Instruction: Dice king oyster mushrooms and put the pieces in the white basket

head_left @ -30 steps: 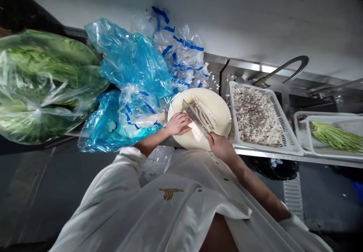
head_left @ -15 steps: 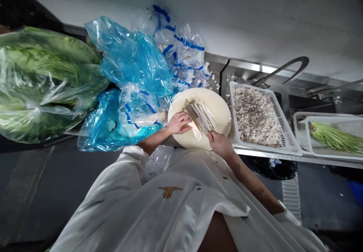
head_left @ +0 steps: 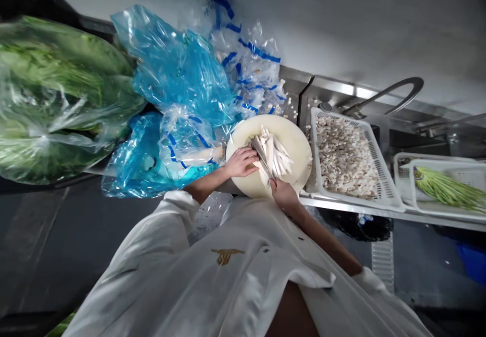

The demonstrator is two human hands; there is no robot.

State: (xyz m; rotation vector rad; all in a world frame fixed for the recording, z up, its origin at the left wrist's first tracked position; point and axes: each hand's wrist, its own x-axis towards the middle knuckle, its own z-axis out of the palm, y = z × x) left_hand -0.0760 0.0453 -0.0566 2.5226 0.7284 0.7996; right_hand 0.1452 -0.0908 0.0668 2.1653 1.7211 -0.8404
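Observation:
On a round, cream-coloured cutting board (head_left: 243, 187), my right hand (head_left: 285, 195) is closed around the handle of a knife (head_left: 261, 154). Its blade slants away to the upper left, edge-on to me. My left hand (head_left: 242, 162) rests beside the blade, fingers curled over a pale mushroom (head_left: 264, 176), likely king oyster, pressing it to the board. The fingertips and the mushroom's far end are partly covered. To the right of the blade, long white mushroom slices (head_left: 279, 157) lie fanned out in a loose pile.
Right of the board sits a white basket (head_left: 393, 195) of chopped mushroom, then another basket (head_left: 413, 198) with green stalks (head_left: 444, 187). A curved tap (head_left: 402, 86) rises behind. Crumpled blue plastic (head_left: 186, 79), clear wrappers (head_left: 258, 74) and bagged leafy greens (head_left: 56, 94) crowd the left.
The knife has shifted slightly left and turned more edge-on, with my right hand moving left too. The cut slices have spread into a wider, looser pile. My left hand has barely moved.

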